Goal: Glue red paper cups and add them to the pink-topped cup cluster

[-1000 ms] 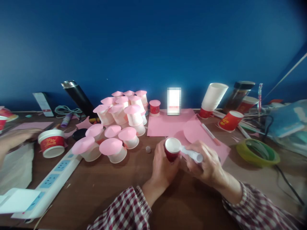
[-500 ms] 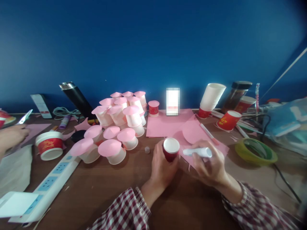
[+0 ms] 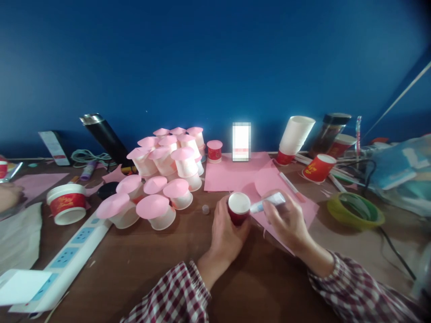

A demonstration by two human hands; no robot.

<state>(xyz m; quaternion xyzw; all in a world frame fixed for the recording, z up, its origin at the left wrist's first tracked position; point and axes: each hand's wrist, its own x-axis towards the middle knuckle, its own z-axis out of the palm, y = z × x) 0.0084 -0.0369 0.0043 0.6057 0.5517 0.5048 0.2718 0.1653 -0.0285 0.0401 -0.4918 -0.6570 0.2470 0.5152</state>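
Your left hand [image 3: 226, 226] grips a small red cup [image 3: 238, 208], fingers wrapped round its side, white inside facing up; the cup sits low over the table [image 3: 161, 264], at the near edge of a pink sheet [image 3: 235, 175]. Your right hand [image 3: 286, 224] is closed on a white glue tube [image 3: 267, 202], held almost level, its tip just beside the cup's rim; contact cannot be told. A pink paper disc [image 3: 266, 181] lies on the sheet just beyond the tube, a thin pen [image 3: 291, 187] beside it. A small grey cap [image 3: 205, 209] rests on the table left of the cup. Farther left, a cluster of white cups topped with pink cones [image 3: 164, 179], some stacked in rows toward the wall. A power strip [image 3: 72, 244] runs along the near left, a red-banded tub [image 3: 65, 202] behind it. Black flask [image 3: 104, 137] leans at the back left. Right side: a leaning stack of white cups [image 3: 296, 134], a tipped red cup [image 3: 318, 168], a green tape roll [image 3: 355, 211]. At the far left edge, another person's hand [image 3: 10, 197], blurred.
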